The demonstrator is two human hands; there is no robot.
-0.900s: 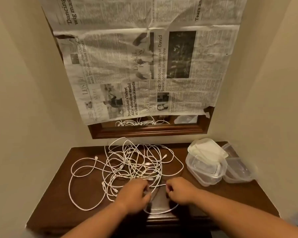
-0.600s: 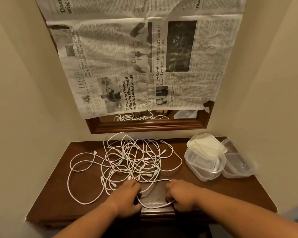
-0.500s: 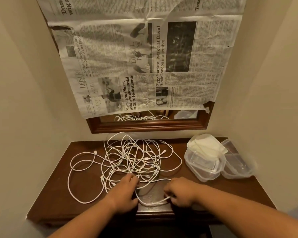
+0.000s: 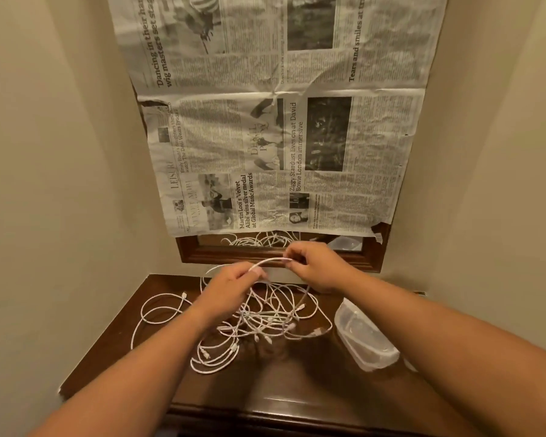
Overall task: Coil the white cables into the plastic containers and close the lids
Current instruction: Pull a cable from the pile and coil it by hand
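Observation:
A tangle of white cables (image 4: pixel 265 323) lies on the dark wooden table (image 4: pixel 297 389). Both hands are raised above the heap, and a short stretch of one white cable (image 4: pixel 270 261) spans between them. My left hand (image 4: pixel 230 287) pinches one end of that stretch; my right hand (image 4: pixel 316 266) pinches the other, a little higher and further back. More of the cable hangs down into the tangle. A clear plastic container (image 4: pixel 364 340) stands at the right of the table, partly hidden by my right forearm.
Newspaper (image 4: pixel 281 137) covers most of a wood-framed mirror (image 4: pixel 265 250) on the back wall; the uncovered strip reflects the cables. Beige walls close in on both sides. A loose cable loop (image 4: pixel 161 313) lies at the table's left.
Both hands rose from the table's front edge and moved back, lifting a section of cable above the heap. The camera has tilted upward.

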